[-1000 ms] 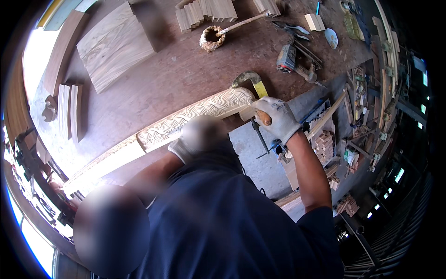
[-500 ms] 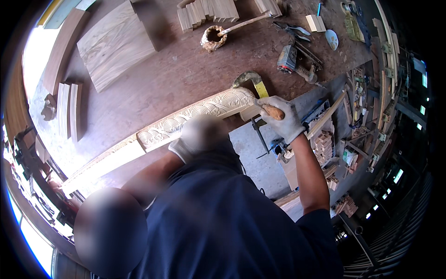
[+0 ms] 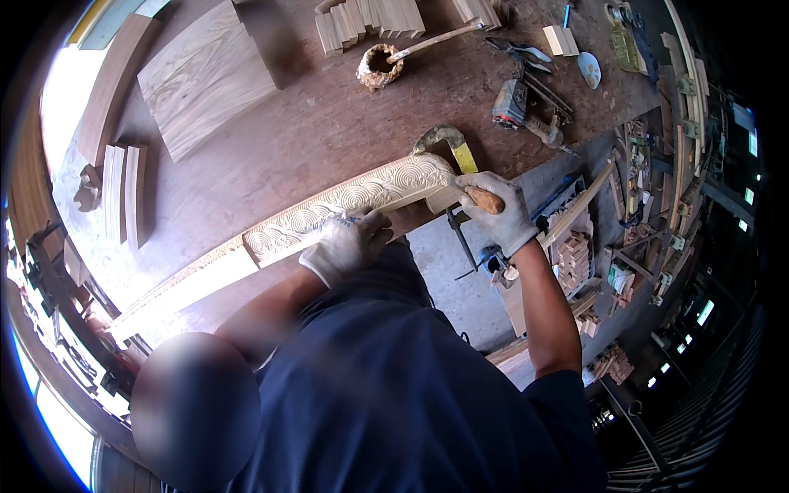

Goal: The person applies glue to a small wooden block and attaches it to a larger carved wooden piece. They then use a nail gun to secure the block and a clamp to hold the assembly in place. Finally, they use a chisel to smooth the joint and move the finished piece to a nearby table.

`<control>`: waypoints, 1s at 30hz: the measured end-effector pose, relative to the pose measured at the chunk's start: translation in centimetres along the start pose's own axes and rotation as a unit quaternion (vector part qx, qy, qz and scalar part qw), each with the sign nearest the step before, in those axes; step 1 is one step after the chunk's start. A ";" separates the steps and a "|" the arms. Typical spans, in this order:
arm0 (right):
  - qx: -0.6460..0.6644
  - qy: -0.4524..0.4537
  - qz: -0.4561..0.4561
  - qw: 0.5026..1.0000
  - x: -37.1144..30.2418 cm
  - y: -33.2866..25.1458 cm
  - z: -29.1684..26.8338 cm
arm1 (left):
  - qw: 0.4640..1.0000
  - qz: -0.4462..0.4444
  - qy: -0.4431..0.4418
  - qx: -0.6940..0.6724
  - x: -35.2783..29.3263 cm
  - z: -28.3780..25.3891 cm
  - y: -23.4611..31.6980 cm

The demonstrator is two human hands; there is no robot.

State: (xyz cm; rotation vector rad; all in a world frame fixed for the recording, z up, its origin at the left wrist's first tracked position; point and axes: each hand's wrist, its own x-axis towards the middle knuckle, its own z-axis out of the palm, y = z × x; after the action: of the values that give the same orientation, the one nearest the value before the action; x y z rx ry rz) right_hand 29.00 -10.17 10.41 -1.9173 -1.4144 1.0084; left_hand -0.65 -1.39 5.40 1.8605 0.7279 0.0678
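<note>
A long pale wooden rail (image 3: pixel 304 209), carved with swirling relief, lies slantwise along the bench's near edge. My left hand (image 3: pixel 345 246), in a whitish work glove, is at its near edge with the fingers bent round that edge. In my gloved right hand (image 3: pixel 505 218), at the rail's right end, is a carving tool with a brown wooden handle (image 3: pixel 485 200); its blade cannot be made out. Just left of that hand, a clamp (image 3: pixel 463 158) with a yellow patch grips the rail's end. The clamp's screw bar hangs below the bench edge.
Across the bench (image 3: pixel 329 123) lie a broad wooden panel (image 3: pixel 205 82), stacked wood strips (image 3: pixel 374 20), a crusted pot (image 3: pixel 380 67) with a stick, and a power tool (image 3: pixel 511 103). Wood blocks (image 3: pixel 575 255) are piled beyond the bench's right edge.
</note>
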 end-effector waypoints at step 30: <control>-0.103 -0.036 -0.016 0.994 0.6 -0.8 0.0 | 0.999 -0.032 -0.037 -0.024 -0.1 1.7 -2.0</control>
State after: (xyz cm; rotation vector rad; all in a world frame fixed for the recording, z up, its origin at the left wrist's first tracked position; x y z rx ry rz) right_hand 28.68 -9.40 10.89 -2.0134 -1.6410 0.9584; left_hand -0.98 -2.40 3.01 1.7838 0.7279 -0.0245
